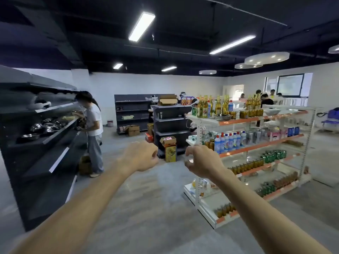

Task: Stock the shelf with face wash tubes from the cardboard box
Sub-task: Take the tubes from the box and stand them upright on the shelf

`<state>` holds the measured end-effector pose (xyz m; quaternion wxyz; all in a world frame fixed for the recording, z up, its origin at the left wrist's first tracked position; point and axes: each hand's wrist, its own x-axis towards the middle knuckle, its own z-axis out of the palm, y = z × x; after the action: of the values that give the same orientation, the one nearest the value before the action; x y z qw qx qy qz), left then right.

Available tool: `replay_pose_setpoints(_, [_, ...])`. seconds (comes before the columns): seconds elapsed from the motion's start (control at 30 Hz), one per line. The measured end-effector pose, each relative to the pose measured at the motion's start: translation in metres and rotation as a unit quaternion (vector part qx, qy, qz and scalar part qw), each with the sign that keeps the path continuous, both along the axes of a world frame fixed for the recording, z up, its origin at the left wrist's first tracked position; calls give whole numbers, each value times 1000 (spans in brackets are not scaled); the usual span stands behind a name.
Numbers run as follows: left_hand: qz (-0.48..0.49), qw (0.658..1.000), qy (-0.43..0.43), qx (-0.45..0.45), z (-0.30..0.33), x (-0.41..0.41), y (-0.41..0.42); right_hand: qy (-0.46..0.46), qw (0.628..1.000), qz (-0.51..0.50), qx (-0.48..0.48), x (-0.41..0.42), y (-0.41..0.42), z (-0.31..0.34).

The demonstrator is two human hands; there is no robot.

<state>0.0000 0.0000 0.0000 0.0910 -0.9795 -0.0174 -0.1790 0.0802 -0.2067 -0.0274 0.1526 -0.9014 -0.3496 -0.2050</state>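
Hands came first, nearest the viewer: both arms stretched forward at mid-frame, the left hand (142,156) with its fingers (153,154) curled loosely inward and nothing in them, the right hand (202,161) likewise empty, its fingers (189,153) bent and its thumb tip close to them, as if pinching air.

Just beyond the right hand, filling the right side of the frame, stood a white shelf unit (256,142) with orange edge strips, carrying bottles of oil and cleaner. Along the left edge ran a dark shelf (55,136) holding steel bowls, where a person in a white top (94,123) was working.

Farther off, at centre frame, several cardboard boxes showed: an open cardboard box (168,141) on the floor by a dark gondola (171,123), another (133,130) to its left, one on top (167,100). Which of them held the face wash tubes I could not tell; no tube was plainly visible, so their heading and long axis could not be read either.

As a guess, such tubes would be light, soft-walled and a little slick, best taken across the firm shoulder near the cap rather than squeezed at the belly.
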Motion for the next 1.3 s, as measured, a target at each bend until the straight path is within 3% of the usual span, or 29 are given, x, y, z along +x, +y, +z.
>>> replay_pose_setpoints(0.2, [-13, 999, 20, -45, -19, 105, 28, 8, 999, -41, -8, 99, 29, -20])
replay_pose_setpoints(0.33, [-9, 997, -18, -80, -30, 189, 48, 21, 999, -49, -6, 178, 40, -35])
replay_pose_setpoints(0.77, [23, 996, 35, -74, -33, 468, 79, 40, 999, -27, 2, 478, 78, -40])
replay_pose_setpoints(1.07, [57, 990, 10, -126, -61, 610, 152, 45, 998, 9, -32, 644, 163, -55])
replay_pose_setpoints(1.3, [66, 987, -11, -148, -94, 748, 256, 48, 997, 16, -57, 779, 266, -77])
